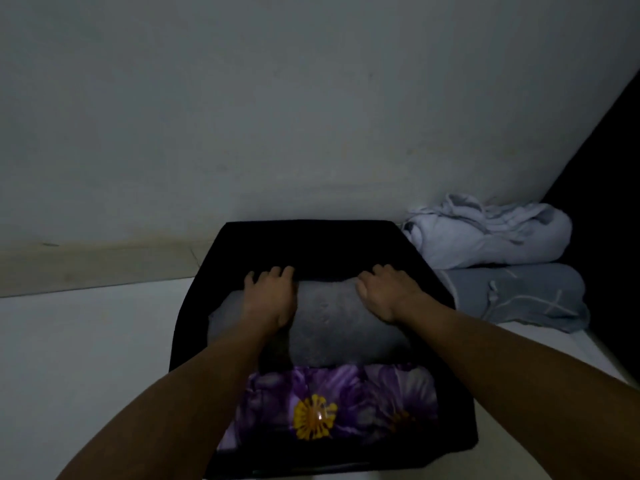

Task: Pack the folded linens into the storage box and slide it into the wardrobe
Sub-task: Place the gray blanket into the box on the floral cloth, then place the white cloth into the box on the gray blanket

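Note:
A black fabric storage box (304,244) stands open on the white floor against the wall. Inside, at its near end, lies a folded purple linen with a yellow flower print (346,403). Beyond it sits a folded grey towel (332,323). My left hand (268,296) and my right hand (388,294) both rest palm-down on the grey towel's far edge, fingers curled over it, one at each side. The far end of the box interior is dark.
Two more folded linens are stacked on the floor right of the box: a pale white-lilac one (485,233) on a grey-blue one (512,292). A dark vertical surface (609,188) rises at far right. A beige skirting (97,265) runs along the wall.

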